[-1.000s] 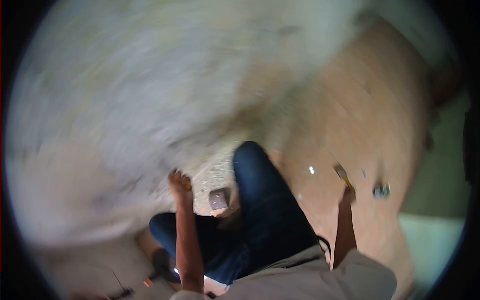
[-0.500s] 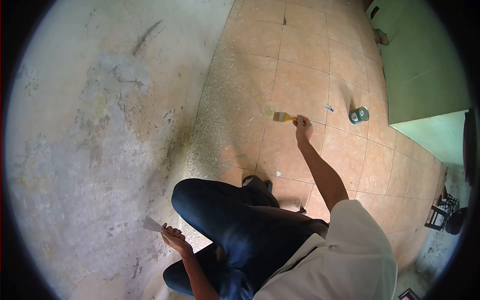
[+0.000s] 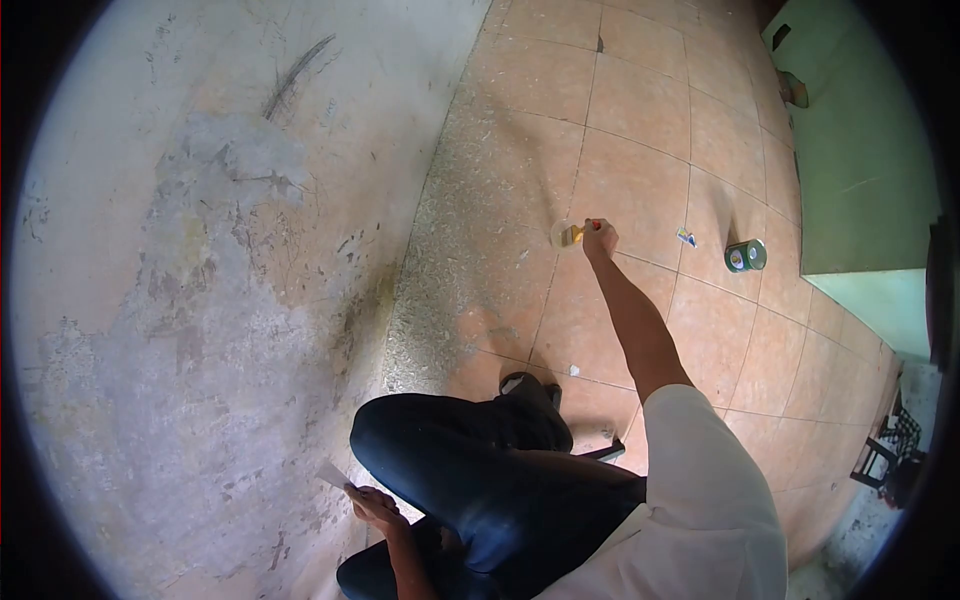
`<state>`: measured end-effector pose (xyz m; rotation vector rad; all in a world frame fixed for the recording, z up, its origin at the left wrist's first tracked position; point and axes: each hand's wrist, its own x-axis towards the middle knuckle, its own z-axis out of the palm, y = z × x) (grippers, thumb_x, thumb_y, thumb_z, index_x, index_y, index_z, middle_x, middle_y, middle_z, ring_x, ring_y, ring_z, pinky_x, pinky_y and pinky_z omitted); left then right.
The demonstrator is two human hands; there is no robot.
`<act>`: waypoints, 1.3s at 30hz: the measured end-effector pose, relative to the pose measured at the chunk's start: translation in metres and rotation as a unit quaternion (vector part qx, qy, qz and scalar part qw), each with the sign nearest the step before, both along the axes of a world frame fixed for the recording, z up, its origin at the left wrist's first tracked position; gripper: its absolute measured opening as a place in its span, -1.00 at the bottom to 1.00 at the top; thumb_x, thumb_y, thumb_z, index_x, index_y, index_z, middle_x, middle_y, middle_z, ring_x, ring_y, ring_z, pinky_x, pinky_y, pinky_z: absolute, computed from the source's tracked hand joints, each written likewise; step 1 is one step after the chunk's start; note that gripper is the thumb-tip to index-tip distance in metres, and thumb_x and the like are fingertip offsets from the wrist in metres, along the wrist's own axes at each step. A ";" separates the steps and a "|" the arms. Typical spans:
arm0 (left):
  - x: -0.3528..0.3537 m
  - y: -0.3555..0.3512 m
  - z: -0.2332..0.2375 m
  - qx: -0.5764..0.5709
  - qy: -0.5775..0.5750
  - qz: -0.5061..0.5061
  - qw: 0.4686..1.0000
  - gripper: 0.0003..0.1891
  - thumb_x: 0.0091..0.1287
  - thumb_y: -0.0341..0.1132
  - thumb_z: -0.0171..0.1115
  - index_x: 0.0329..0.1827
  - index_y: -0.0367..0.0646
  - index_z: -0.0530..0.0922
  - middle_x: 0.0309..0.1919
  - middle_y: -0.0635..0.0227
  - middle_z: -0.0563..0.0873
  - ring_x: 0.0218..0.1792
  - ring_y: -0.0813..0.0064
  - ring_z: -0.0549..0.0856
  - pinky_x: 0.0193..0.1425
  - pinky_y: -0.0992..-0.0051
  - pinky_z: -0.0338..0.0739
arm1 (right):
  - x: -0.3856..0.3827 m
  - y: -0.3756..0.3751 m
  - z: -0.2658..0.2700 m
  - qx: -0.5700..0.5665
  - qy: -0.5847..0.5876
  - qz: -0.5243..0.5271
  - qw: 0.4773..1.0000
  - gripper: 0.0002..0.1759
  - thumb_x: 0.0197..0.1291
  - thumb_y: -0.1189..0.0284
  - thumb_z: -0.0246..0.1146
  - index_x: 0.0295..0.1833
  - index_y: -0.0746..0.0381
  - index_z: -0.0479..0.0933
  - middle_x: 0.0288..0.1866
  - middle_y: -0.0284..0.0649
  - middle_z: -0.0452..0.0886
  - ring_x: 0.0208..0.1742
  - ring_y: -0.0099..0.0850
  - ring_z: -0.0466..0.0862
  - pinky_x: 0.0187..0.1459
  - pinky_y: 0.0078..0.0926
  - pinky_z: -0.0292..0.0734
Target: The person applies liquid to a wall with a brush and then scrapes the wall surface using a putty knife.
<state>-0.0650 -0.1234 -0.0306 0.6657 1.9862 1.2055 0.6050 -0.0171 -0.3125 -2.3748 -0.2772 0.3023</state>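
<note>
My right hand (image 3: pixel 600 238) is closed around the handle of a paintbrush (image 3: pixel 572 235) with a yellow ferrule end, held out low over the tiles. Its bristles overlap a small round pale dish (image 3: pixel 558 234) on the floor. Down at the left, beside my bent knee, my left hand (image 3: pixel 376 506) grips a scraper (image 3: pixel 334 475) with a flat, light blade. The blade points toward the worn wall (image 3: pixel 200 400), whose paint is patchy and peeling.
A green paint can (image 3: pixel 745 256) stands on the tiled floor (image 3: pixel 640 150), with a small colourful packet (image 3: pixel 687 238) near it. A speckled strip (image 3: pixel 450 220) runs along the wall's foot. Green panelling (image 3: pixel 870 180) rises at the right, and a dark chair (image 3: pixel 880 460) is farther back.
The paintbrush has gone from lying level above the floor to tipped down at the pale dish. My left hand has shifted slightly with the scraper; the whole view has moved a little.
</note>
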 end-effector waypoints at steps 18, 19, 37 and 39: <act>0.016 0.010 -0.013 -0.006 -0.017 -0.045 0.999 -0.46 0.71 0.18 0.05 -0.34 -0.07 0.46 -0.69 0.59 0.32 -0.75 0.71 0.29 -0.71 0.59 0.12 | -0.019 -0.037 0.006 0.091 0.001 -0.085 0.992 0.00 0.33 0.02 0.50 0.68 0.28 0.23 0.52 0.29 0.40 0.50 0.26 0.44 0.52 0.08 0.37; 0.014 0.009 -0.008 -0.015 -0.013 -0.067 0.998 -0.45 0.72 0.18 0.04 -0.29 -0.13 0.51 -0.71 0.58 0.32 -0.77 0.71 0.28 -0.73 0.59 0.11 | -0.026 -0.044 0.014 0.100 -0.037 -0.067 0.992 -0.03 0.37 0.06 0.47 0.69 0.29 0.22 0.53 0.27 0.39 0.54 0.24 0.41 0.53 0.10 0.35; -0.140 -0.021 0.194 0.338 -0.002 -0.012 0.941 -0.53 0.79 0.04 -0.04 -0.23 -0.14 0.46 -0.58 0.51 0.39 -0.65 0.66 0.38 -0.56 0.55 0.34 | -0.550 -0.018 0.484 0.364 0.257 0.727 0.522 -0.70 0.62 0.51 0.19 0.31 0.39 0.62 0.22 -0.08 0.77 0.29 -0.34 0.74 0.32 -0.37 0.60; -0.167 -0.028 0.206 0.348 -0.010 -0.021 0.937 -0.54 0.79 0.03 -0.05 -0.21 -0.14 0.48 -0.58 0.51 0.41 -0.65 0.66 0.39 -0.56 0.54 0.34 | -0.620 -0.023 0.515 0.333 0.286 0.774 0.456 -0.68 0.61 0.48 0.22 0.34 0.38 0.62 0.24 -0.08 0.76 0.30 -0.35 0.74 0.30 -0.38 0.62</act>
